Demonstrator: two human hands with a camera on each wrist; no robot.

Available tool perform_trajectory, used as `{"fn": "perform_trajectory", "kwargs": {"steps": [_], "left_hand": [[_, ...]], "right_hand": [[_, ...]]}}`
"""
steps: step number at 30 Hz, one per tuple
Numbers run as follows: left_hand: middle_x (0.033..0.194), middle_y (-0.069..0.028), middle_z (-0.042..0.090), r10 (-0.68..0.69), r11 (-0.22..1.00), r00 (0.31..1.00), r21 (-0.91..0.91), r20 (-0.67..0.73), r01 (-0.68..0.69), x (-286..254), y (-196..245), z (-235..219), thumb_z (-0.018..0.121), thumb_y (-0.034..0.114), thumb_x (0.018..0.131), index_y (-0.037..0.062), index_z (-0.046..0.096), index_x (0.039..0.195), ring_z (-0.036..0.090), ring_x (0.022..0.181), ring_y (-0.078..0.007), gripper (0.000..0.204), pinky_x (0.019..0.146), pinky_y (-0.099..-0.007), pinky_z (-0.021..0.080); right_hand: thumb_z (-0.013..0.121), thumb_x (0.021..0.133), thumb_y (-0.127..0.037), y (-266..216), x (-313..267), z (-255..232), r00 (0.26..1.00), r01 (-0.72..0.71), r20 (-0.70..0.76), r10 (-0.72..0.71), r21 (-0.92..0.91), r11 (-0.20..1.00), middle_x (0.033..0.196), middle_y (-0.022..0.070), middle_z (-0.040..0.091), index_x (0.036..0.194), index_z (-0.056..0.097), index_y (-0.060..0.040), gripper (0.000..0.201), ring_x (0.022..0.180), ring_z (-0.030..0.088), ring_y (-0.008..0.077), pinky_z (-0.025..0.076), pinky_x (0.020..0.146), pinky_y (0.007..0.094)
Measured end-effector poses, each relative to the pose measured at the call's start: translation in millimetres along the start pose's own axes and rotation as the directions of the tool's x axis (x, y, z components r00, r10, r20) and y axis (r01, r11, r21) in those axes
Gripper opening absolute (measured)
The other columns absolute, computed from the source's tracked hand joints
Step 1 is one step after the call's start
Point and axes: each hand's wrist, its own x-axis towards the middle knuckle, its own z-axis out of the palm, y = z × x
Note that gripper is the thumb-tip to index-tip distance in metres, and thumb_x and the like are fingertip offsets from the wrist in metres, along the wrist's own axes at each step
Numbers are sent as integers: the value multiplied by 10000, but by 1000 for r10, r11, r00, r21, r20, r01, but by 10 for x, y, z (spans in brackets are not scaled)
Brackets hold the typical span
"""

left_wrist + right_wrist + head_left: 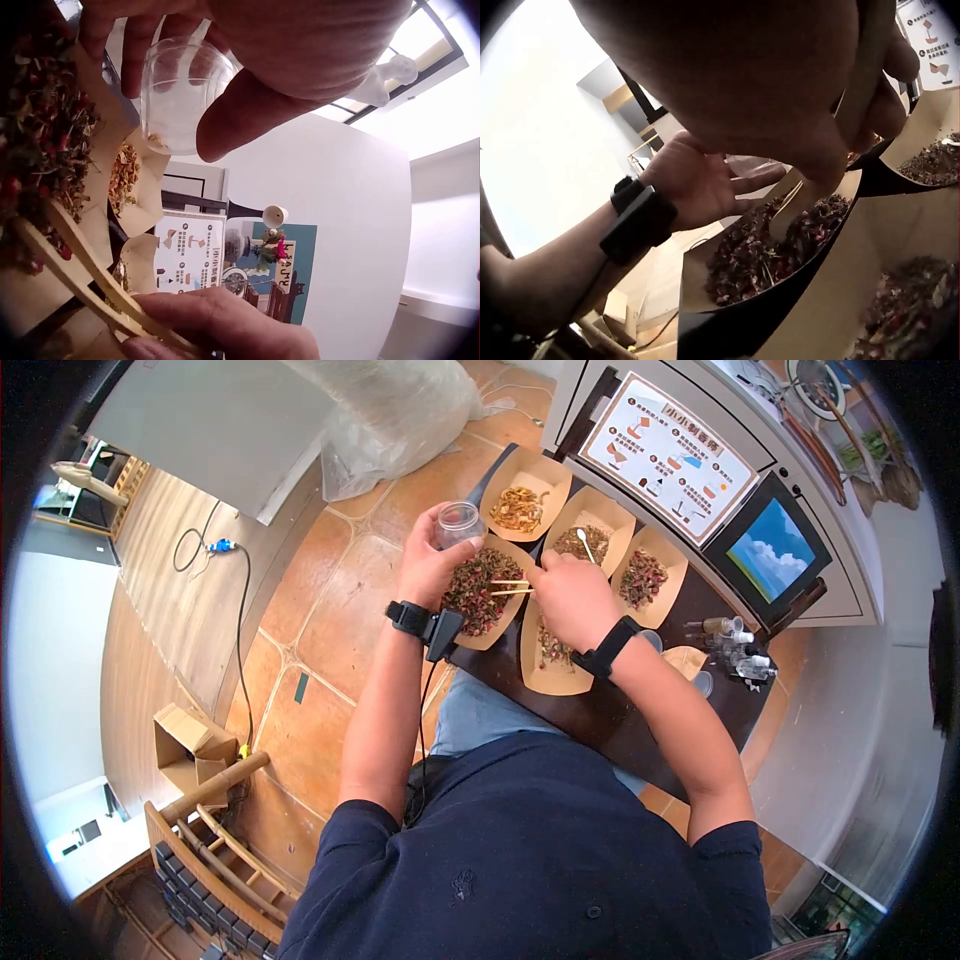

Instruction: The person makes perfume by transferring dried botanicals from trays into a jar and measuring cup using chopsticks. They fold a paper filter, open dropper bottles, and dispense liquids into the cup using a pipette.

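Note:
My left hand (428, 568) holds a clear jar (459, 520) with its mouth upward, fingers and thumb around its side. A few small orange bits (156, 140) lie at the bottom of the jar. In my right hand (578, 602) is a pair of wooden tongs (84, 274), pinched between thumb and fingers. The tong tips reach into the dried red and green petals (739, 274) in a paper tray (696, 279). The jar is beside the far left edge of this tray.
More paper trays stand close by: one of orange dried flakes (517, 510), one of brown bits with a white spoon (587, 544), one of rosebuds (643, 580). Small bottles (748, 663) sit to the right on the dark table (625, 732). An instruction board (668, 455) and screen (778, 560) stand behind.

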Motion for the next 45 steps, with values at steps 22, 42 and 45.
{"fn": "perform_trajectory", "kwargs": {"steps": [22,42,45], "left_hand": [[1377,-133,667,-32,992,999,-125,0,32,5,22,-85,848,-28,879,-6,529,1491,703,1181,-228,691,920,-358,627],[1409,-131,671,-23,986,1000,-166,-5,21,-9,-61,-181,837,-33,886,3,555,1472,683,1270,-249,651,1023,-392,619],[1405,-133,677,-22,987,1000,-162,9,23,-5,-64,-153,841,-28,883,1,557,1473,688,1263,-248,655,1034,-391,614]], "right_hand": [[746,820,-61,186,0,-194,988,-155,15,155,63,986,1021,146,701,938,767,-32,123,1010,746,335,624,832,471],[711,839,-72,134,115,-188,982,-179,-32,185,129,975,968,179,728,901,761,-24,93,934,757,364,622,806,491],[734,823,-91,16,194,-82,995,-61,-71,72,143,988,969,161,720,888,760,-38,88,942,749,353,618,818,479]]}}
